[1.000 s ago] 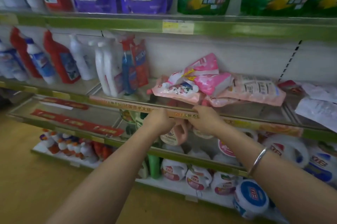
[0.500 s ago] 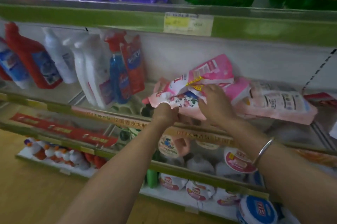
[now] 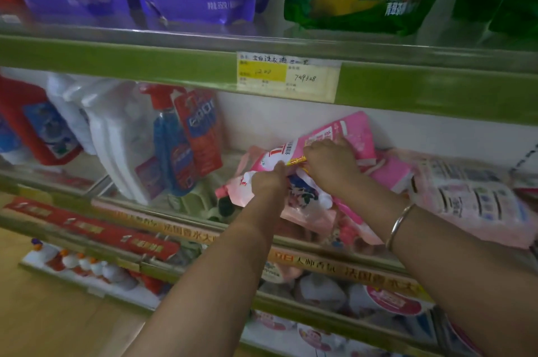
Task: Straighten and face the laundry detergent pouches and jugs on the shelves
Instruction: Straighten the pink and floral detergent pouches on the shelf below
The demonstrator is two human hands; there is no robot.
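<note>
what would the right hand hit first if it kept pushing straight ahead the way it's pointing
Probably the top pink pouch already under the right hand; behind that, the white back panel of the shelf. Depth is hard to judge.

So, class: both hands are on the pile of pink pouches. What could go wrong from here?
1. The pink pouches lie heaped near the shelf lip; tugging the top one with the left hand and right hand may slide others off.
2. The blue spray bottle stands close beside the pile; a sideways shove might topple it.
</note>
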